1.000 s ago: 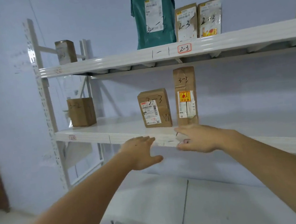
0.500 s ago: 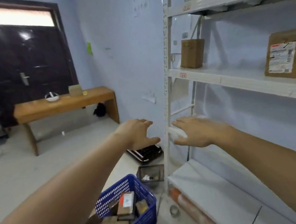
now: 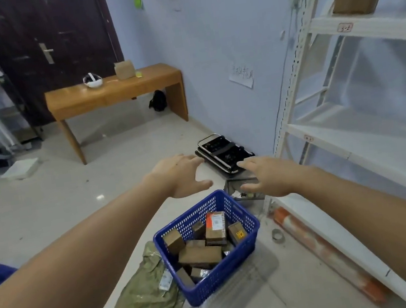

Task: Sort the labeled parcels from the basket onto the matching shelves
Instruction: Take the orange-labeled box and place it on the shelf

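Blue perforated plastic forms the basket (image 3: 238, 257), which sits on the floor at near centre, left of the white shelving unit (image 3: 364, 132). It holds a loose pile of small cardboard parcels (image 3: 199, 254); one upright parcel with an orange-and-white label (image 3: 215, 226) leans toward the far side, and another with a yellow sticker (image 3: 237, 233) stands at its right. Label text is too small to read from here.

Your left hand (image 3: 179, 176) and right hand (image 3: 268, 177) hover above the far rim of the basket, well apart from each other. Each grip is loose, fingers spread and extended, and neither has hold of anything.

Expect the parcels to be light, stiff-walled and easy to pinch. Take a parcel across its two broad faces, thumb on one side and fingers opposite. Taped surfaces may be slick, so grasp near the middle, not at a corner. Select a top-lying parcel first; lower ones are wedged under neighbours.

A crumpled green bag (image 3: 143, 298) with a white label lies on the floor, touching the left wall of the basket.
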### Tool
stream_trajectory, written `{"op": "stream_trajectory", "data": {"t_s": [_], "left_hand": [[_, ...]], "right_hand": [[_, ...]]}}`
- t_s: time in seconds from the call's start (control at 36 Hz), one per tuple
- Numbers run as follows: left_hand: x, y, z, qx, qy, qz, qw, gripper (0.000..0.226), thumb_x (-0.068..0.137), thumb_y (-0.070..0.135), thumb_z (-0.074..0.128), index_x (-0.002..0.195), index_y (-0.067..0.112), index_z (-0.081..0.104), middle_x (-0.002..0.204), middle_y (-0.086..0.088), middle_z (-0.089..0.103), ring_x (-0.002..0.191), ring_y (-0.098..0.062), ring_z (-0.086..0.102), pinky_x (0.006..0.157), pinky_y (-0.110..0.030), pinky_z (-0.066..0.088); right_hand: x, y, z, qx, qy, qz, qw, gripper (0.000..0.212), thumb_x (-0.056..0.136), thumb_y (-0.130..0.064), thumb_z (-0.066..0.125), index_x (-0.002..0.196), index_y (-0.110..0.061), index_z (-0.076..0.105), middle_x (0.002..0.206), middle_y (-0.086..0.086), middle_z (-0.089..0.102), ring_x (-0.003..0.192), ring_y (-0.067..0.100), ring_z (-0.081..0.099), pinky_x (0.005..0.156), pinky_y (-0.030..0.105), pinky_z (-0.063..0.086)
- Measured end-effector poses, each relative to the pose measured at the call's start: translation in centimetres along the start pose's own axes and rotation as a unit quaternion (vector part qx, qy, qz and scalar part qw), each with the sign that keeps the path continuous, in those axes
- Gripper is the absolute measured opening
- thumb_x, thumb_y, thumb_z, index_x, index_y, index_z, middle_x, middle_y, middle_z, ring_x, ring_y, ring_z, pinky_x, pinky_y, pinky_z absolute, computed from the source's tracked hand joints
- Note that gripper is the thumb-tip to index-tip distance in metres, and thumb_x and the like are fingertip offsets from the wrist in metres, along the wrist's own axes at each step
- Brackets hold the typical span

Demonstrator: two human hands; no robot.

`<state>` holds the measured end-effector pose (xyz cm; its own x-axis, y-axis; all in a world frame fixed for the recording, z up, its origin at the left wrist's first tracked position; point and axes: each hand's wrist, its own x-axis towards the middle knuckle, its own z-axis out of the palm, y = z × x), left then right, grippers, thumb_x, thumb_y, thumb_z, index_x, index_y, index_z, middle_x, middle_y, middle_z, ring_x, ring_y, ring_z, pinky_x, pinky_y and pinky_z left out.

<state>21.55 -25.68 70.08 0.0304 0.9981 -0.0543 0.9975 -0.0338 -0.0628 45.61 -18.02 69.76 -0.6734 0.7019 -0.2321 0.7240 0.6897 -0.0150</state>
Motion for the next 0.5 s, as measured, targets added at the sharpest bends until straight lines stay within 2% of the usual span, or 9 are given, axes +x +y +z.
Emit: {"op": "stream_trajectory", "data": {"t_s": [0.19, 0.5], "left_hand": [[4.9, -3.3, 3.8, 0.001, -0.019, 0.043, 0.999, 0.079, 0.092, 0.075, 0.044, 0.154, 0.027, 0.042, 0.157, 0.001, 0.049, 0.142, -0.024, 0.047, 0.109, -0.043, 0.046], [16.3, -8.2, 8.7, 0.001, -0.030, 0.078, 0.996, 0.077, 0.094, 0.073, 0.049, 0.155, 0.026, 0.042, 0.157, 0.002, 0.048, 0.139, -0.024, 0.050, 0.108, -0.043, 0.048]], "right_hand": [[6.4, 0.3, 2.4, 0.003, -0.012, 0.023, 1.000, 0.084, 0.098, -0.069, 0.044, 0.165, -0.025, 0.017, 0.170, -0.001, 0.024, 0.151, 0.022, 0.032, 0.119, 0.046, 0.036], [16.5, 4.8, 5.3, 0.033, -0.004, 0.079, 0.996, 0.080, 0.101, -0.061, 0.047, 0.165, -0.021, 0.019, 0.169, 0.002, 0.027, 0.152, 0.024, 0.031, 0.122, 0.044, 0.031]]}}
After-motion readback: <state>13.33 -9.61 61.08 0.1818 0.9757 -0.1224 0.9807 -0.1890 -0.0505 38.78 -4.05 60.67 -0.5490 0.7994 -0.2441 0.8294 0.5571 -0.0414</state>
